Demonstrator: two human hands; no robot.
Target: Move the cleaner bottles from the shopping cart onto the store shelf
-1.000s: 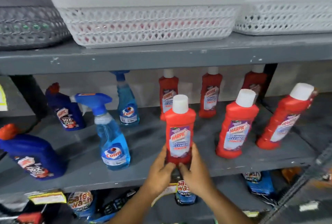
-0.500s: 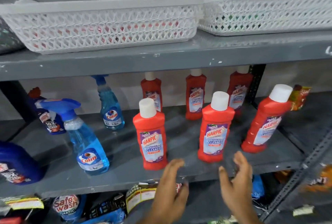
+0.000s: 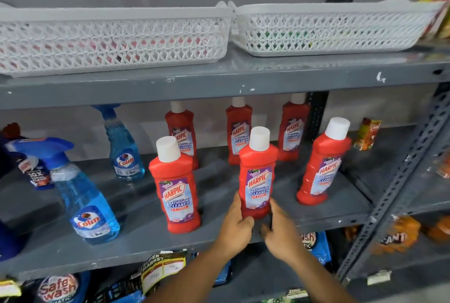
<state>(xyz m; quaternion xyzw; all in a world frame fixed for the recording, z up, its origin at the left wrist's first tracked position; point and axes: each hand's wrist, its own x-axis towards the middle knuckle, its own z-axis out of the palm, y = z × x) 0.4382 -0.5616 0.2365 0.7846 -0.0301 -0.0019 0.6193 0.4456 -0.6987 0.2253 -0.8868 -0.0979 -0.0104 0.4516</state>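
The white-capped red plastic Harpic bottle [image 3: 258, 176], untouched a moment ago, is now clasped at its base by left hand [image 3: 235, 226] and right hand [image 3: 280, 228], at the grey metal shelf's [image 3: 328, 217] six o'clock edge; only straightening seems needed.

Glossy red plastic bottle [image 3: 257, 176] with paper label stands on a matt, scuffed grey metal shelf [image 3: 136, 229].

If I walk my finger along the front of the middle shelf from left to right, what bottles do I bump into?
Blue spray bottle → red bottle standing free → red bottle between both hands → tilted red bottle.
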